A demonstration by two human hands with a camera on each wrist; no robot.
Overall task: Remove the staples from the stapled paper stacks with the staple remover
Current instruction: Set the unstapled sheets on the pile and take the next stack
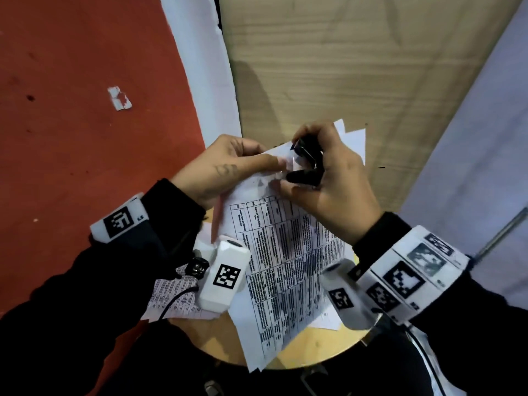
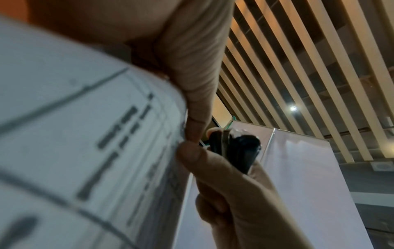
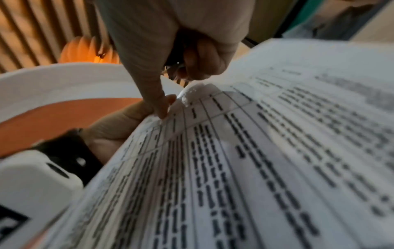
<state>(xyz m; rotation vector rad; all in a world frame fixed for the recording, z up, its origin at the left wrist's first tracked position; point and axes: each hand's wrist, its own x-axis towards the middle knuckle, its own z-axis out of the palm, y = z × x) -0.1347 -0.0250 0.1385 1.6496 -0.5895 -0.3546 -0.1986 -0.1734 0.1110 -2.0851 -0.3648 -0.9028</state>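
A stapled paper stack (image 1: 285,252) printed with tables is held up over a round wooden stool. My left hand (image 1: 228,164) pinches its top corner between thumb and fingers. My right hand (image 1: 328,178) grips a black staple remover (image 1: 307,164) with metal jaws at that same corner. In the left wrist view the staple remover (image 2: 236,150) sits squeezed in the right hand beside the stack's (image 2: 85,134) edge. The right wrist view shows the printed page (image 3: 255,160), with a right fingertip touching the left thumb (image 3: 170,99) at the corner. The staple itself is hidden.
The round wooden stool (image 1: 314,347) holds other loose printed sheets (image 1: 177,295) under my wrists. More white sheets (image 1: 354,138) lie behind the right hand on a wood-grain panel (image 1: 343,67). Red floor (image 1: 71,110) with a paper scrap (image 1: 119,98) lies to the left.
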